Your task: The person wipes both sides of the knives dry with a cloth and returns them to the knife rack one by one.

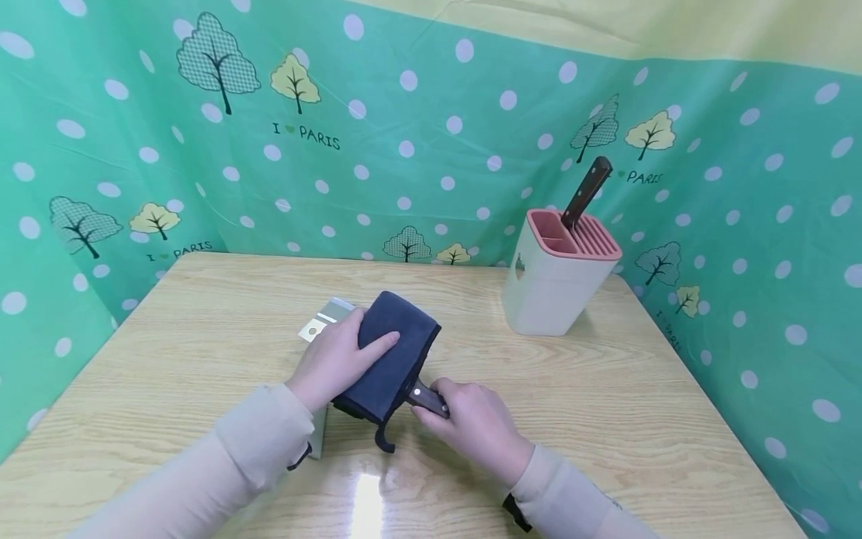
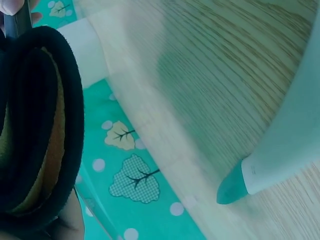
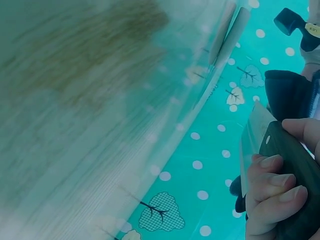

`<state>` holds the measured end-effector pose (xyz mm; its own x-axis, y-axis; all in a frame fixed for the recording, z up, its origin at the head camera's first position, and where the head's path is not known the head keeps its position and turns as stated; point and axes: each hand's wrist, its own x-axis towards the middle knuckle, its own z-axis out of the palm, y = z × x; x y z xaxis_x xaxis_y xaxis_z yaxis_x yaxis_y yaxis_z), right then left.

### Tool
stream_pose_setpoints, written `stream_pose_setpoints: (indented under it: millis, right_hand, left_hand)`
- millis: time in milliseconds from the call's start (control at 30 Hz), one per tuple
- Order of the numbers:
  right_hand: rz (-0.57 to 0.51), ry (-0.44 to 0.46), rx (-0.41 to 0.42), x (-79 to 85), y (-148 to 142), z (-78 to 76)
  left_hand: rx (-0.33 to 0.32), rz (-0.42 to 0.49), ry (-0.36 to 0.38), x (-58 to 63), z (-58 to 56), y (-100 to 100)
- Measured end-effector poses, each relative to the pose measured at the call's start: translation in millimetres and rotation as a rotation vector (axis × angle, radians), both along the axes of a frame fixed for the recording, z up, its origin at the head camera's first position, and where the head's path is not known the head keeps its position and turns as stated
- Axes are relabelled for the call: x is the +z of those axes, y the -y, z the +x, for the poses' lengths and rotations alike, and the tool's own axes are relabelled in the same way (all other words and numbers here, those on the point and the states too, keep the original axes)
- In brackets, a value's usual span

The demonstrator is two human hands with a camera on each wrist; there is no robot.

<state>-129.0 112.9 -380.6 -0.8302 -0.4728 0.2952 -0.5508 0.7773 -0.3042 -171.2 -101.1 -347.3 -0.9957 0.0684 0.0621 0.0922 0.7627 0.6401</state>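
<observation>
A folded navy cloth (image 1: 393, 348) wraps the blade of a knife (image 1: 427, 398). My left hand (image 1: 343, 355) holds the cloth from the left, its thumb lying across the top. My right hand (image 1: 481, 423) grips the knife's dark riveted handle. Part of the bare metal blade (image 3: 254, 132) shows between handle and cloth in the right wrist view. The left wrist view looks into the cloth's rolled end (image 2: 75, 115), where a brownish inner layer shows. A black strap end hangs from the cloth's lower edge.
A flat pale-grey piece (image 1: 328, 314) with a hole lies on the wooden table (image 1: 202, 359), partly under my left hand. At the back right stands a white knife block (image 1: 545, 288) with a pink slotted top, holding a dark-handled knife (image 1: 587, 191). Green patterned curtain (image 1: 438, 165) surrounds the table.
</observation>
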Motion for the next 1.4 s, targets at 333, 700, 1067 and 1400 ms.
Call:
stream_pose_setpoints:
  millis: [333, 700, 1067, 1400]
  right_hand:
    - [0.000, 0.016, 0.001, 0.3, -1.5, 2.2]
    - [-0.010, -0.031, 0.004, -2.9, -4.5, 3.9]
    - [-0.029, -0.014, 0.004, -6.0, -7.7, 2.7]
    - [-0.057, 0.039, 0.027, -6.0, -11.3, -4.0]
  left_hand:
    - [0.011, -0.026, 0.000, 0.6, -0.3, 8.1]
    - [0.032, -0.056, -0.010, -0.4, -1.4, 15.7]
    - [0.037, -0.047, -0.024, -0.6, -2.6, 22.5]
    - [0.050, -0.076, 0.003, 4.8, -5.1, 27.8]
